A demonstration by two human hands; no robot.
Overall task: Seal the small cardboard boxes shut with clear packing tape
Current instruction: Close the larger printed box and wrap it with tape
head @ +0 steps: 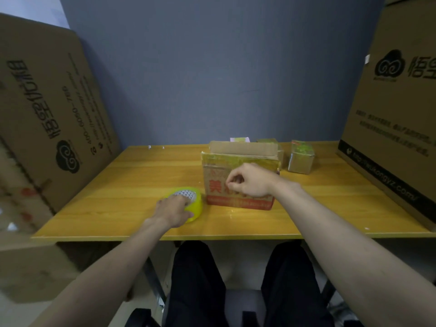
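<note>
Two large cardboard cartons [54, 109] flank the wooden tabletop [132, 175], one leaning at the left, the other standing at the right [398, 119]. Near the middle sits the small cardboard box [238, 178] with red print, its back flap upright, tape already wrapped round its top edge. Behind it to the right stand two smaller taped boxes [302, 156]. The tape roll [191, 204] lies flat just left of the box; the left hand [174, 208] rests over it, fingers curled round its rim. The right hand [247, 182] hangs before the box front, fingertips pinched; whether they hold a tape end I cannot tell. Judged best: steady the roll, draw the tape taut, fold the flap down first.
</note>
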